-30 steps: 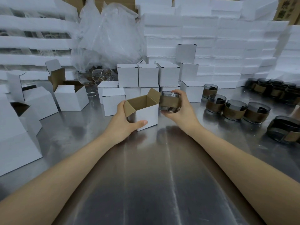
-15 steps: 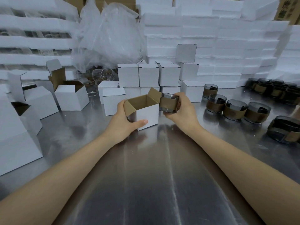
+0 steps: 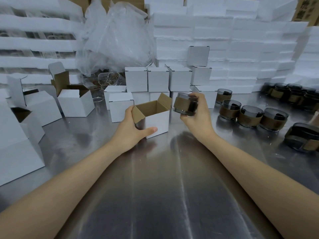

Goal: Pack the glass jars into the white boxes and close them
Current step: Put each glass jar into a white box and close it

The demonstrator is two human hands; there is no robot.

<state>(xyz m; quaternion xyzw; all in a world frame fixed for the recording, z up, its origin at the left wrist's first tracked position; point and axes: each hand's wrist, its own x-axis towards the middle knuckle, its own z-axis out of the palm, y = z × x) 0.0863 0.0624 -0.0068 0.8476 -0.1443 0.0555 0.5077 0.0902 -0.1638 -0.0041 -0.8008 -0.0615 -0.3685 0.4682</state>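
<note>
An open white box (image 3: 158,120) with a brown inside stands on the steel table, flaps up. My left hand (image 3: 132,130) grips its left front corner, thumb across the front face. My right hand (image 3: 198,116) holds a smoky glass jar (image 3: 184,105) with a brown paper band, tilted, just right of the box's open top and above the table. More banded jars (image 3: 249,116) stand in a row to the right, and others (image 3: 290,94) at the far right.
Closed white boxes (image 3: 158,79) are stacked behind the open one. Open empty boxes (image 3: 76,100) stand at the left. A plastic bag (image 3: 117,37) and foam stacks (image 3: 233,49) line the back. A jar (image 3: 303,138) lies at the right edge.
My right hand has tilted the jar and lifted it slightly beside the box opening. My left hand and the box have stayed put.
</note>
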